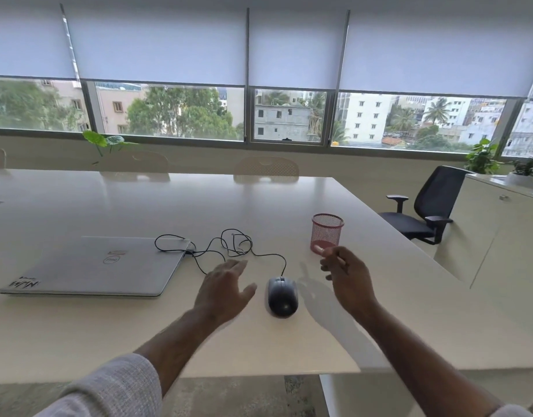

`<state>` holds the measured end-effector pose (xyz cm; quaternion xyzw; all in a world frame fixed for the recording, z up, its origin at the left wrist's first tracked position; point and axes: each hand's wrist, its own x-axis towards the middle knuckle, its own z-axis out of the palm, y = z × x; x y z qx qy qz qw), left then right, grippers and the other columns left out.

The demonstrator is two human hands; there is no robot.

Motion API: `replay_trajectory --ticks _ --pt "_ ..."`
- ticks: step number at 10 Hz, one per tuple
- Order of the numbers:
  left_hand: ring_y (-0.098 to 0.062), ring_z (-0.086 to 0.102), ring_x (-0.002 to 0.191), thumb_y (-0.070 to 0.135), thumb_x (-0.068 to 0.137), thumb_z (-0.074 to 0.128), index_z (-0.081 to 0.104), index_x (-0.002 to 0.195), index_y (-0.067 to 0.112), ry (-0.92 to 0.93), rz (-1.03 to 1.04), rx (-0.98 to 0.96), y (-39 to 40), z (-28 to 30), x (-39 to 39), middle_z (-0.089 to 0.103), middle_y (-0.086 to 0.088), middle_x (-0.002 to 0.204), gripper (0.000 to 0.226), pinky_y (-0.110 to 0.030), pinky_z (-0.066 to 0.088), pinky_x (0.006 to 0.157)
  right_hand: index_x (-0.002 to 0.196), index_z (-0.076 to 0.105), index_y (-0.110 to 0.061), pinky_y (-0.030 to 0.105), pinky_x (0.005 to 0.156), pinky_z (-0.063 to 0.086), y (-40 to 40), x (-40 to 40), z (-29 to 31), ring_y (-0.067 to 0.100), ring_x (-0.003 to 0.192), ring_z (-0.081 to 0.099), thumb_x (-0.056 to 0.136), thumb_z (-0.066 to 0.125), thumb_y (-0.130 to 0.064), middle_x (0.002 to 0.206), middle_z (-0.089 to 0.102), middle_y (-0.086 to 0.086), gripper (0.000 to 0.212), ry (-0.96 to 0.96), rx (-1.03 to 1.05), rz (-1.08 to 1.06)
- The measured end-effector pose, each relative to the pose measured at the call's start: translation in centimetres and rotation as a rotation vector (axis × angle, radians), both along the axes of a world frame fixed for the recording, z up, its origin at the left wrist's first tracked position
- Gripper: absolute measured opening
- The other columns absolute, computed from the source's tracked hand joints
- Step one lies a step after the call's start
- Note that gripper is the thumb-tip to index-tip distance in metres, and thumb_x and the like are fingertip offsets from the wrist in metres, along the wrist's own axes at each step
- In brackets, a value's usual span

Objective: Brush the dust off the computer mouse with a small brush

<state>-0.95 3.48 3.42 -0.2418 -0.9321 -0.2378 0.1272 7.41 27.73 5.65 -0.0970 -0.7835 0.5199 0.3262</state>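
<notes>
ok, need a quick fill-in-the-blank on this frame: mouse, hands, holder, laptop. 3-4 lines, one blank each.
1. The mouse lies on the table between the person's two ____.
2. The right hand holds a thin brush, while the left hand is ____.
3. The laptop has its lid ____.
4. The mesh pen holder is ____ in colour.

Missing words: hands; empty; closed; pink

Both forearms reach fwd, sleeves pushed up. Left hand [226, 288] open, palm down, fingers spread loosely, thumb out to the right. Right hand [348, 276] raised, fingers curled w/ a thin stick-like object pinched in them.
</notes>
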Motion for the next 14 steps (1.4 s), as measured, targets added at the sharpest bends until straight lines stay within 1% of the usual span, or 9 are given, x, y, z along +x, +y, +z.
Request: replay_trajectory --ticks 1,2,4,6,8,9,11,12,14 --pt "-0.02 0.04 0.148 0.054 0.098 0.057 0.038 0.158 0.016 0.006 0.007 -0.108 0.1 -1.1 -1.0 0.043 -0.002 0.162 0.073 -0.035 0.031 0.122 0.081 0.067 -0.027 0.029 0.066 0.055 1.3 -1.0 1.9 0.021 0.073 0.068 0.103 0.055 -0.015 0.073 0.073 -0.007 0.028 0.033 0.057 -0.009" --pt "-0.018 0.021 0.157 0.061 0.099 0.048 0.023 0.163 0.017 -0.045 -0.011 -0.203 0.4 -2.4 -1.8 0.026 -0.003 0.17 0.081 -0.033 0.016 0.127 0.097 0.066 -0.011 0.044 0.07 0.055 2.6 -2.2 3.5 0.034 0.077 0.069 0.103 0.052 -0.014 0.081 0.074 0.012 0.015 0.046 0.13 -0.032" --pt "-0.014 -0.004 0.16 0.071 0.1 0.024 0.001 0.165 0.014 -0.204 -0.018 -0.356 0.6 -3.8 -3.5 -0.002 -0.001 0.174 0.089 -0.031 -0.003 0.128 0.099 0.05 -0.014 0.043 0.076 0.053 5.2 -5.6 5.9 0.035 0.081 0.068 0.1 0.053 -0.017 0.089 0.073 0.015 0.004 -0.009 0.196 -0.114" --pt "-0.012 -0.007 0.16 0.072 0.1 0.02 -0.002 0.165 0.014 -0.219 -0.023 -0.391 0.8 -4.2 -4.1 -0.007 0.0 0.174 0.09 -0.031 -0.005 0.128 0.092 0.046 -0.013 0.035 0.065 0.042 7.7 -9.1 7.2 0.033 0.081 0.067 0.097 0.055 -0.021 0.084 0.072 0.011 0.013 -0.09 0.243 -0.208" --pt "-0.011 -0.009 0.16 0.073 0.099 0.019 -0.004 0.165 0.016 -0.223 -0.023 -0.393 0.7 -4.3 -4.2 -0.009 0.002 0.174 0.091 -0.031 -0.005 0.128 0.09 0.053 -0.013 0.049 0.071 0.059 9.2 -11.7 7.3 0.038 0.078 0.071 0.095 0.06 -0.017 0.079 0.073 0.009 0.01 -0.18 0.262 -0.227" --pt "-0.011 -0.009 0.159 0.074 0.098 0.02 -0.004 0.165 0.016 -0.224 -0.02 -0.397 0.7 -4.4 -4.3 -0.01 0.002 0.174 0.091 -0.03 -0.006 0.128 0.086 0.057 -0.013 0.035 0.066 0.047 9.6 -12.9 6.8 0.033 0.077 0.065 0.093 0.065 -0.016 0.077 0.067 0.003 0.01 -0.208 0.352 -0.252" --pt "-0.01 -0.01 0.159 0.074 0.099 0.021 -0.004 0.165 0.016 -0.233 -0.026 -0.393 0.7 -4.0 -3.9 -0.01 0.003 0.173 0.091 -0.03 -0.006 0.128 0.077 0.06 -0.018 0.024 0.053 0.033 9.9 -14.2 6.0 0.009 0.059 0.056 0.091 0.067 -0.013 0.06 0.059 -0.012 0.017 -0.268 0.444 -0.265" --pt "-0.01 -0.01 0.159 0.073 0.099 0.021 -0.004 0.165 0.016 -0.225 -0.034 -0.387 0.6 -3.8 -3.7 -0.01 0.003 0.173 0.09 -0.03 -0.006 0.128 0.079 0.062 -0.017 0.028 0.063 0.041 9.6 -14.5 6.0 0.027 0.077 0.066 0.092 0.068 -0.015 0.07 0.065 -0.003 0.014 -0.311 0.447 -0.272" --pt "-0.01 -0.01 0.159 0.073 0.099 0.022 -0.003 0.165 0.016 -0.225 -0.039 -0.348 0.6 -3.9 -3.7 -0.009 0.003 0.174 0.091 -0.03 -0.005 0.129 0.088 0.067 -0.014 0.031 0.076 0.046 9.4 -14.1 6.0 0.032 0.095 0.066 0.092 0.071 -0.028 0.097 0.075 0.01 0.016 -0.381 0.472 -0.247"
